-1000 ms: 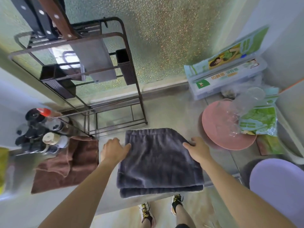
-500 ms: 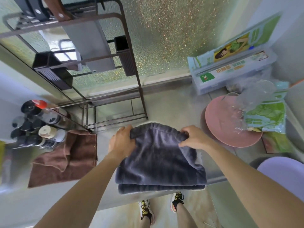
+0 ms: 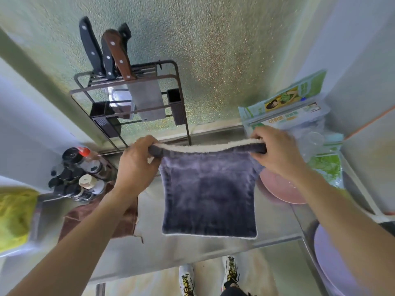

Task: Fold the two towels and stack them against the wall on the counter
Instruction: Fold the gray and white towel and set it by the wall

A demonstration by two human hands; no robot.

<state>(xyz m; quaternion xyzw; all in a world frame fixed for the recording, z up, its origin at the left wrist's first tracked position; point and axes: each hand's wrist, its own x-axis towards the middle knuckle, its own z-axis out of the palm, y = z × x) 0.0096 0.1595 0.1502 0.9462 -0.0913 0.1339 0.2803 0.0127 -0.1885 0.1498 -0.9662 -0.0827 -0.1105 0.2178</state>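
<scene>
Head view: person stands at a steel desk (image 3: 192, 256); both arms reach forward over it.
Change: a second ago the dark grey plush towel with a cream underside (image 3: 208, 201) lay flat and folded on the desk, one hand at each side; half a second ago both hands bunched its far edge; now that edge is lifted and stretched taut between them.
Left grip: left hand (image 3: 136, 165) closed, fingers curled over the towel's top-left corner.
Right grip: right hand (image 3: 277, 154) closed, pinching the top-right corner.
Towel position: hangs from the raised edge, lower hem low over the desk near its front lip; whether the hem touches the steel, cannot tell.
Towel look: roughly square, smooth nap, cream lining showing as a thick band along the held edge and a thin line along the hem.
Meaning for task: judged as a lift to refold or carry; the grey towel is not yet placed at the frosted glass wall (image 3: 213, 60).
Second towel: brown crumpled cloth (image 3: 89, 218) lies left on the desk, partly under the left forearm, apparently unfolded.
Nearby: dark metal knife rack (image 3: 128, 99) at the wall behind; pink round plate (image 3: 280, 193) just right of the towel.
</scene>
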